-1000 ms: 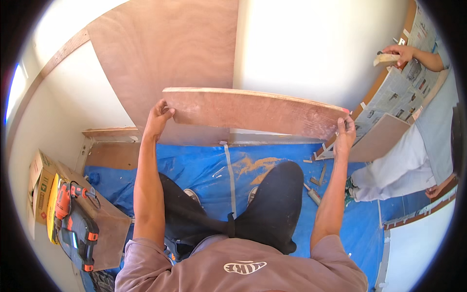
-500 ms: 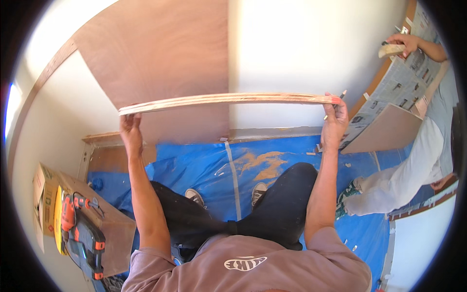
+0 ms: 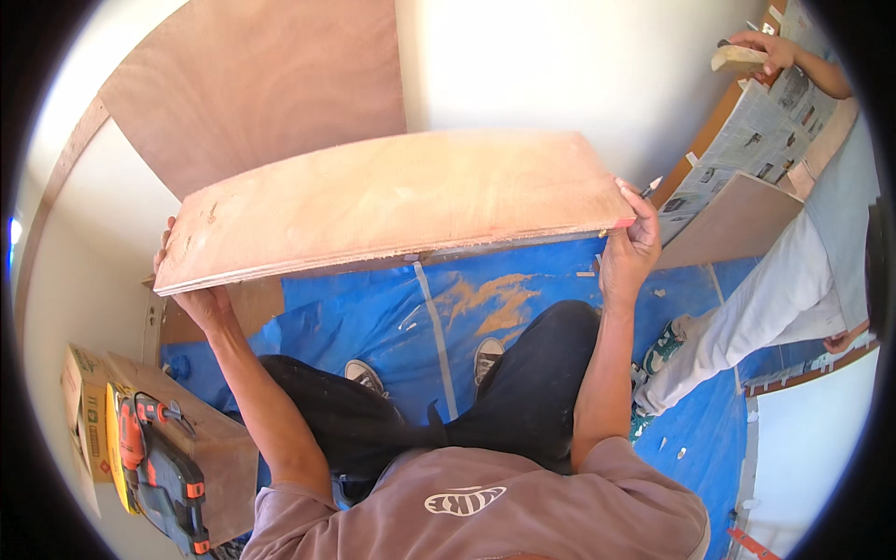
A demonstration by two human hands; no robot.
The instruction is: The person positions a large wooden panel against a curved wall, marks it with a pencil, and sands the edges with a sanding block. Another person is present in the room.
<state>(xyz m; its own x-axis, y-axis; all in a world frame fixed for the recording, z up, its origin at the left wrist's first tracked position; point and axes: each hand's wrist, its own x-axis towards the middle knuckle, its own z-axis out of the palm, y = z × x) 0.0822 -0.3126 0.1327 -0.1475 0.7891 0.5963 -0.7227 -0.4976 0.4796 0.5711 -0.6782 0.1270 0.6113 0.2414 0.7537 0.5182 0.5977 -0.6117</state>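
Observation:
A long plywood board (image 3: 392, 201) is held up in front of me, tilted so that its broad face shows above its layered near edge. My left hand (image 3: 203, 301) grips the left end, with its thumb underneath and its fingertips over the far side. At the right end, next to a reddish mark on the edge, my right hand (image 3: 635, 247) is closed round the corner. A pencil (image 3: 651, 188) sticks out between the fingers of that same hand.
A large plywood sheet (image 3: 266, 79) stands against the wall. Blue sheeting (image 3: 350, 313) with sawdust (image 3: 490, 303) covers the floor. At left, an orange-and-black power tool (image 3: 159, 462) is beside a cardboard box (image 3: 86, 397). A co-worker's hand (image 3: 775, 51) holds a wooden block (image 3: 737, 61) by a newspaper-covered panel (image 3: 737, 140).
The board has turned from edge-on to showing its broad face. My left hand has moved left and down, while my right hand is slightly lower. The view has shifted a little.

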